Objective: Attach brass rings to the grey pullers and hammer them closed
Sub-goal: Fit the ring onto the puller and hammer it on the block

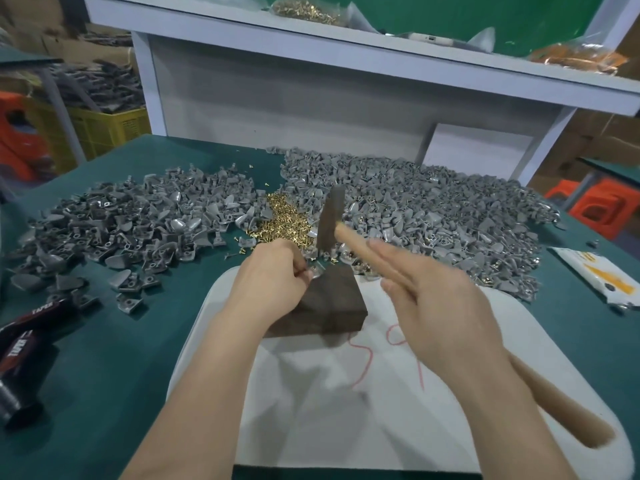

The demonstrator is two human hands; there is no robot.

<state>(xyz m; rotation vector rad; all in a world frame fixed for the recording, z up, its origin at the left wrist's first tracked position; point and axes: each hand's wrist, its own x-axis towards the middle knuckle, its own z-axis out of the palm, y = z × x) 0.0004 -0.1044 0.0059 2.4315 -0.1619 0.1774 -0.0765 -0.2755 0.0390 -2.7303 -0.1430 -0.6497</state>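
Observation:
My left hand (273, 275) pinches a grey puller (317, 271) against the top edge of a dark metal block (329, 303). My right hand (440, 303) grips the wooden handle of a hammer (330, 220); its dark head is raised and blurred above the block. A heap of small brass rings (280, 220) lies just behind the left hand. Grey pullers lie in two big piles, one at the left (131, 220) and one at the right (433, 209).
The block stands on a white pad (519, 327) on the green table (104, 358). A black cylinder labelled TAPER (24, 344) lies at the left edge. A white and yellow packet (602, 275) lies at the right. A white shelf unit (311, 98) rises behind the piles.

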